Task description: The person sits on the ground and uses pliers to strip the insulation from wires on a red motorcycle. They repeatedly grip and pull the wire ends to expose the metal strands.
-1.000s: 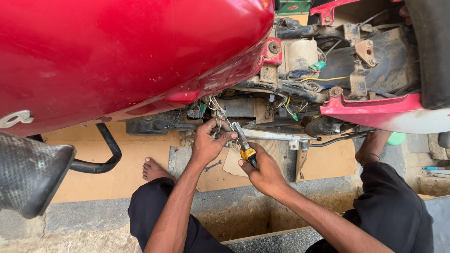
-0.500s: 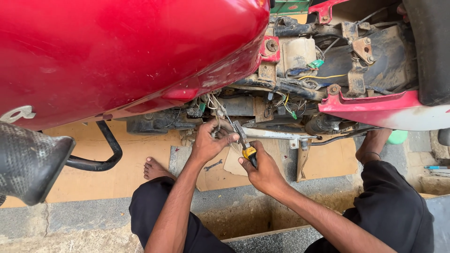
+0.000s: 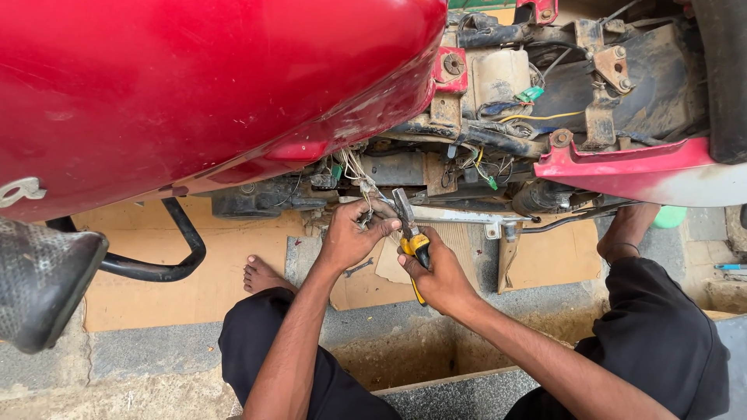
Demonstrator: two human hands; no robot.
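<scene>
A red motorcycle (image 3: 194,93) fills the top of the head view, its tank on the left and its bare frame with wiring on the right. My left hand (image 3: 352,235) pinches a bundle of pale wires (image 3: 359,180) hanging below the tank. My right hand (image 3: 437,274) grips yellow-and-black-handled pliers (image 3: 411,233), whose steel jaws point up toward the wires next to my left fingers.
Flat cardboard sheets (image 3: 194,272) lie under the bike. A black crash guard bar (image 3: 167,260) curves at the left beside a black seat end (image 3: 39,280). A small spanner (image 3: 359,268) lies on the cardboard. My bare feet (image 3: 261,274) rest at both sides; a concrete kerb (image 3: 156,350) runs below.
Both hands stay at the wires; the pliers jaws have shifted slightly closer to my left fingers. The view has drifted a little.
</scene>
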